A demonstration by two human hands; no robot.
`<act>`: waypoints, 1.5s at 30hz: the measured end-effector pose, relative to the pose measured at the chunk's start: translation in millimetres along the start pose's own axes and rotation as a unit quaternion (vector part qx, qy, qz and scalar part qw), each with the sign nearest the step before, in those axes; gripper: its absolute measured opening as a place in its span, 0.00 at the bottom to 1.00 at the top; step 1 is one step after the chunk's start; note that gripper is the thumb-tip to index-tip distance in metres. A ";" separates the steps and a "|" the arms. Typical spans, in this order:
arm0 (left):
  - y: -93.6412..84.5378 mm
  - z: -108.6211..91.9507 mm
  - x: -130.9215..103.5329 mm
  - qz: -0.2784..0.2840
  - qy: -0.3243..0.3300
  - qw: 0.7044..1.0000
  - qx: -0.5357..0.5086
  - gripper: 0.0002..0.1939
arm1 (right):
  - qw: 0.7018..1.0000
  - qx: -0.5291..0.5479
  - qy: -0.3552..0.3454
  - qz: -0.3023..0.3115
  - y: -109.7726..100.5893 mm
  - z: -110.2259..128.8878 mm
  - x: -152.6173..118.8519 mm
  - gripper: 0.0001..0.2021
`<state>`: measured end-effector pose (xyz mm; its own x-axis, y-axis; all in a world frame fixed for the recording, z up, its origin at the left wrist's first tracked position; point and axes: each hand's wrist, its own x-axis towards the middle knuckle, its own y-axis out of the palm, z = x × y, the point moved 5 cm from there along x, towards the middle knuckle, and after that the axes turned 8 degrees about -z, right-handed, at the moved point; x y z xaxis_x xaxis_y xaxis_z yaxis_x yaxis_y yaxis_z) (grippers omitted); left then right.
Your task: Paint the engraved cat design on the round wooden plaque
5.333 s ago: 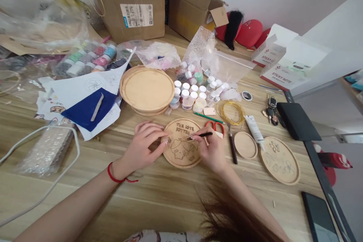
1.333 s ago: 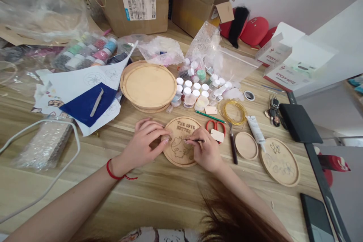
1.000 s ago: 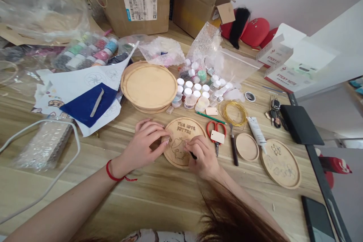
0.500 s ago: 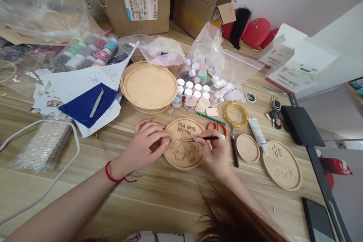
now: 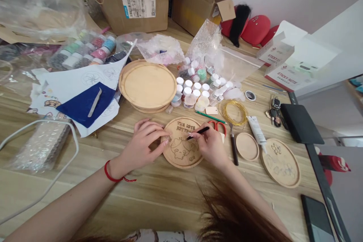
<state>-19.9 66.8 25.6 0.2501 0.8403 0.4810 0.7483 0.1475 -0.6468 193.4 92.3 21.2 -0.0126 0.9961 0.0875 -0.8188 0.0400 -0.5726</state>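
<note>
A round wooden plate [image 5: 177, 157] with a raised rim lies on the table, bearing an outlined cat figure and lettering at its top. My left hand [image 5: 149, 138] has thumb and fingertips closed on the plate's left edge. Pinched in my right hand [image 5: 211, 143] are slim black tweezers [image 5: 198, 132], slanting down with their tip over the upper part of the cat outline. My right hand's heel is over the plate's right side. Just beyond lie red-handled scissors [image 5: 220, 125], partly hidden by my right hand, and a green pencil [image 5: 211, 116].
Stacked wooden plates [image 5: 149, 83] and small white-lidded jars [image 5: 196, 93] stand behind. Right are gold wire [image 5: 235, 112], a dark-handled tool [image 5: 234, 147], a small plate [image 5: 247, 146], a glue tube [image 5: 256, 129] and another drawn-on plate [image 5: 283, 181]. A white cable [image 5: 74, 136] curves at left.
The tweezers have swung steeper and their tip has shifted slightly; their prongs, apart before, now look together. My left hand keeps its place on the plate. The view has shifted slightly.
</note>
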 end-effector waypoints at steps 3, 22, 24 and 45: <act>-0.1 -0.3 0.2 0.001 -0.001 1.000 0.002 0.08 | 1.000 -0.008 -0.012 -0.003 -0.5 2.0 0.3 0.04; 1.6 0.3 0.2 0.005 -0.003 1.000 0.010 0.07 | 0.994 -0.070 0.023 0.087 4.9 2.7 25.2 0.07; 1.7 0.5 0.1 0.004 -0.003 1.000 0.010 0.07 | 0.993 -0.085 0.000 0.084 5.1 6.4 23.7 0.07; 1.2 1.1 -0.3 0.013 -0.010 1.000 0.013 0.08 | 0.975 -0.069 -0.211 0.018 3.7 29.5 -0.1 0.08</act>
<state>-19.8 67.3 24.0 0.2567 0.8537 0.4531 0.7261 0.1390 -0.6734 173.4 90.0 43.1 -0.2985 0.8775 0.3753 -0.7286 0.0445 -0.6834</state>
